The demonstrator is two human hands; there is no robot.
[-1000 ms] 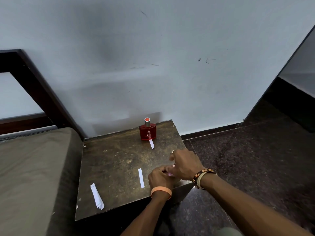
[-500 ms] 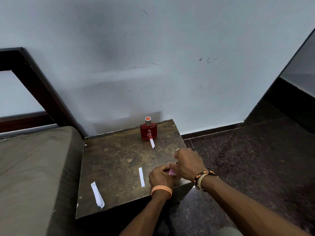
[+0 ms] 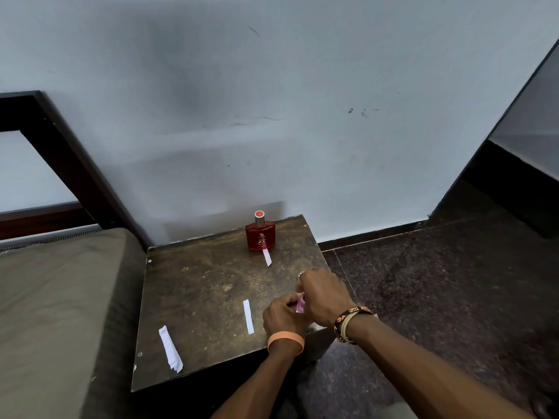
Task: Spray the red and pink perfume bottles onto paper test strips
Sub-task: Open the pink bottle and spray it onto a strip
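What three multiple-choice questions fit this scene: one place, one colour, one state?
1. Where does the red bottle stand? A on the floor; B at the table's far edge, by the wall; C on the bed.
2. What colour is the left wrist's band? A green; B blue; C orange.
3. What are the left hand and right hand doing? A both hold the pink bottle; B resting flat; C lifting the red bottle.
B: it stands just before the wall. C: the band is orange. A: both curl round it.
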